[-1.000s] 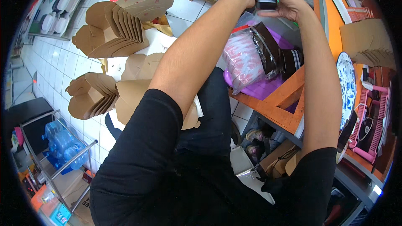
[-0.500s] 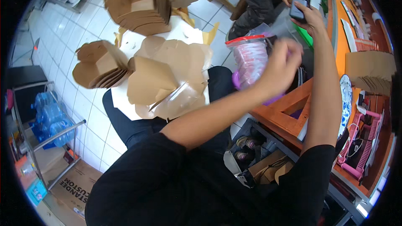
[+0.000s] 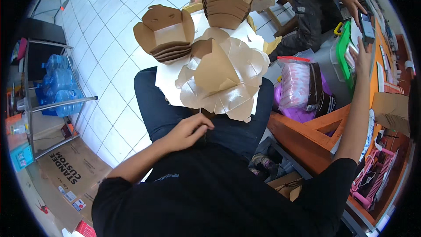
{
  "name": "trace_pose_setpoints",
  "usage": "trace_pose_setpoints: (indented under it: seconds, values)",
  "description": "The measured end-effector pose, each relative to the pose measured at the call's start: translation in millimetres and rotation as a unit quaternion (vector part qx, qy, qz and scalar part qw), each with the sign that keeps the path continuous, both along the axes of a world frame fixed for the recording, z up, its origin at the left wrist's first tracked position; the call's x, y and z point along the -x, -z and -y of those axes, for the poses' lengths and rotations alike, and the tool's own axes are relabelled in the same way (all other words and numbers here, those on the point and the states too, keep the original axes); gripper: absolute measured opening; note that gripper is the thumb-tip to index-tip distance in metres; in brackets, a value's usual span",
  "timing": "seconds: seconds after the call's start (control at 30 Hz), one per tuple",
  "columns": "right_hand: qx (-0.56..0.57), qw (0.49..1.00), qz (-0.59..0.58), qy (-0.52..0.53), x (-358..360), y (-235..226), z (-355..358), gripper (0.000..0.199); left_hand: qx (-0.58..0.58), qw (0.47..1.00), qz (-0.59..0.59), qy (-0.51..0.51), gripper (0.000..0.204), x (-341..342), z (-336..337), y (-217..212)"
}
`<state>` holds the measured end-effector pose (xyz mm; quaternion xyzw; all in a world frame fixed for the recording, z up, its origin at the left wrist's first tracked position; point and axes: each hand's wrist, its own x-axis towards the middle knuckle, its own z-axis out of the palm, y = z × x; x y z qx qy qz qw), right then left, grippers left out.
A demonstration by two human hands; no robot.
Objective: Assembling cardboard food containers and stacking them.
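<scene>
My left hand (image 3: 193, 128) hovers at my lap, loosely curled, with its thumb apart and nothing visible in it. It is just below an unfolded brown cardboard food box (image 3: 218, 71) with a glossy inner face, one panel standing up. My right arm stretches far right, where my right hand (image 3: 362, 57) is closed at the lower end of a phone (image 3: 367, 28); its fingers are partly hidden. Another person's hand (image 3: 352, 5) touches the phone's upper end. Beyond the unfolded box stand a shorter stack of folded boxes (image 3: 169, 33) and a taller stack (image 3: 228, 2).
A white board (image 3: 169, 79) carries the boxes over my legs. On the right are a clear bag of pink-and-white items (image 3: 294, 81), a green-lidded bin (image 3: 345, 55) and an orange wooden frame (image 3: 302, 134). A metal rack with blue water bottles (image 3: 63, 85) stands left.
My left hand has come back from the right side to my lap. My right hand and the phone have moved farther right, and the view has turned.
</scene>
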<state>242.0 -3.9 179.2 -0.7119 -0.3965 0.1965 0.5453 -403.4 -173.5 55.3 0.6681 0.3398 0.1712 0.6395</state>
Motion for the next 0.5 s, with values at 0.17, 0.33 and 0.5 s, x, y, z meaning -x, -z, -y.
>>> trace_pose_setpoints:
  seconds: [0.17, 0.33, 0.5]
  values:
    - [0.210, 0.978, -0.001, 0.017, 31.9, 0.7, 10.2, 0.088, -0.061, 0.996, -0.022, -0.055, 0.015, 33.3, 1.5, 8.8]
    - [0.419, 0.873, 0.175, -0.180, 122.3, -53.1, 22.7, 0.064, -0.263, 0.960, -0.093, -0.009, 0.016, 49.9, -10.6, 30.6]
    - [0.392, 0.811, 0.310, -0.305, 224.1, -63.9, 47.7, 0.056, -0.237, 0.963, -0.037, -0.125, 0.016, 45.7, -18.1, 28.3]
